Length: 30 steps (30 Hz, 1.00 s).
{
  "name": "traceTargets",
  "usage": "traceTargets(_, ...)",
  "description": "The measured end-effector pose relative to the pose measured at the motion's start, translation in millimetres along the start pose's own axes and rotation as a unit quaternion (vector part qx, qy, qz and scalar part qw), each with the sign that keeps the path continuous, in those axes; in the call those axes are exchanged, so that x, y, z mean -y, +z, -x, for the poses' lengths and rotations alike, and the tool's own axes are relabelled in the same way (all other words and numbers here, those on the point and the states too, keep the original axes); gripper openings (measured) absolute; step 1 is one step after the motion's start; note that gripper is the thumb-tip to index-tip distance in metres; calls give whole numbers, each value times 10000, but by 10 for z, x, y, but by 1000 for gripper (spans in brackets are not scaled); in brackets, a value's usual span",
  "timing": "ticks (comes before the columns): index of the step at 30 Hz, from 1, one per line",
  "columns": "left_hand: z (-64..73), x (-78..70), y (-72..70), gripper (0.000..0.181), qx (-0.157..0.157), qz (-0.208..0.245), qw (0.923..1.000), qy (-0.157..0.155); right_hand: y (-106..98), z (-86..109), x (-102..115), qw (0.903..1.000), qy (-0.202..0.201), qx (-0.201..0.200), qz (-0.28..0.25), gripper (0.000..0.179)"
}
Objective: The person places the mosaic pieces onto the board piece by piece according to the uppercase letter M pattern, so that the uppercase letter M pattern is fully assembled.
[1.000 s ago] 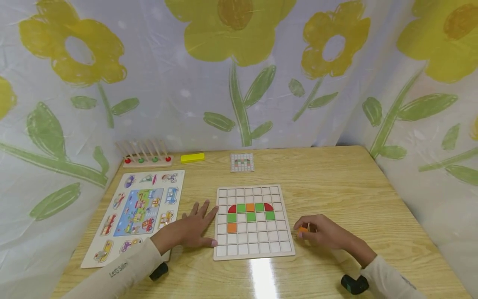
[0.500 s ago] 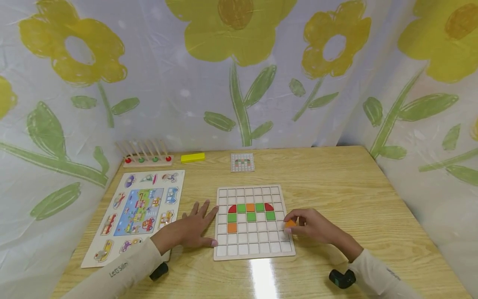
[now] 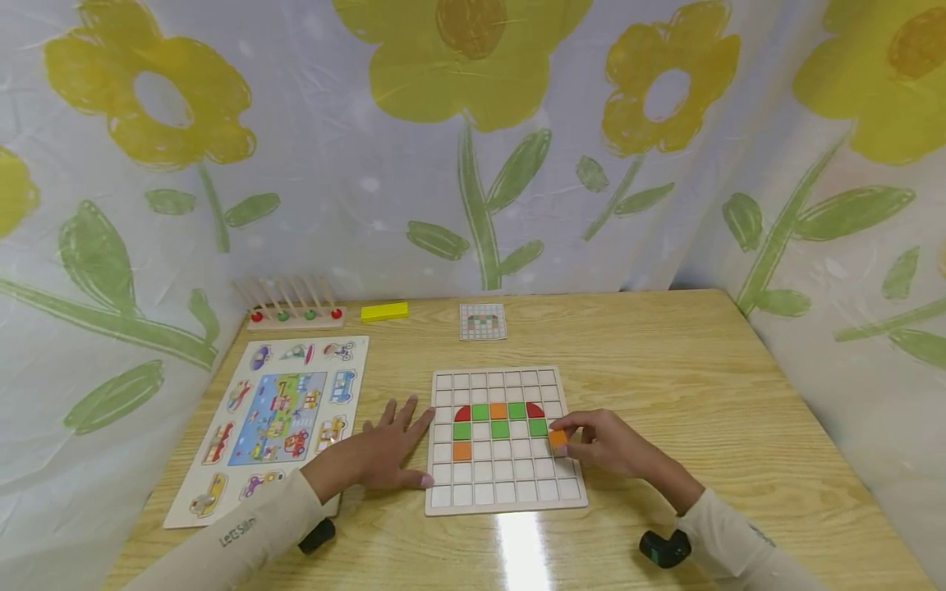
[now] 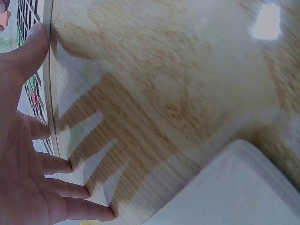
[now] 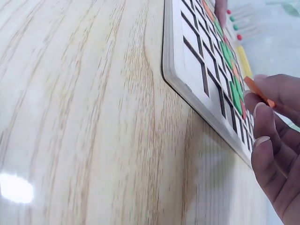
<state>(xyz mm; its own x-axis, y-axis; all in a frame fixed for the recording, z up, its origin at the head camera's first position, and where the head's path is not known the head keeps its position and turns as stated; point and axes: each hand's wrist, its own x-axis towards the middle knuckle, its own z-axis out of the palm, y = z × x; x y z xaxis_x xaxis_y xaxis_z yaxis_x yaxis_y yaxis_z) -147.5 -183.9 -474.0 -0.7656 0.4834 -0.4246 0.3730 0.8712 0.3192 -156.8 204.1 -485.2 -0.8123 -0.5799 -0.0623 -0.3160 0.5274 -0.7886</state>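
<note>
A square wooden grid board [image 3: 488,484] lies in the middle of the table. Green and orange square tiles and two red rounded ones fill several of its cells in an arch shape. My right hand [image 3: 609,442] pinches an orange square tile [image 3: 557,442] between thumb and finger, over the board's right side just below the right green tile [image 3: 538,427]. In the right wrist view the orange tile [image 5: 259,91] is tilted, seen edge-on. Fingers spread, my left hand [image 3: 388,450] rests on the table, with thumb and index fingertip at the board's left edge.
Behind the board lies a small printed pattern card [image 3: 483,322]. A vehicle picture puzzle [image 3: 194,460] is at the left. At the back left stand a pegged rack [image 3: 296,322] with red and green beads and a yellow block [image 3: 384,312].
My right hand has moved left with the orange tile, from the table beside the board to over its right column. The left hand has stayed put.
</note>
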Motion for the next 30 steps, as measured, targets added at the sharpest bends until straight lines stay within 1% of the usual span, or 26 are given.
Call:
traceTargets(5, 13, -12, -5, 104, 5, -4, 10000, 14, 26, -24, -3, 9997, 115, 64, -188, 35)
traceTargets(10, 10, -13, -8, 105, 15, -20, 10000, 2, 67, -53, 8, 9993, 263, 97, -263, 33)
traceTargets(15, 14, -9, -2, 104, -26, 12, 10000, 2, 113, -87, 3, 9995, 230, 45, -206, 28)
traceTargets(19, 10, -11, 4, 104, -33, -1, 10000, 5, 143, -98, -9, 9994, 238, 43, -257, 26)
traceTargets(30, -10, 3, 14, 104, 6, -65, 10000, -41, 207, -138, 0, 9995, 248, 42, -178, 26)
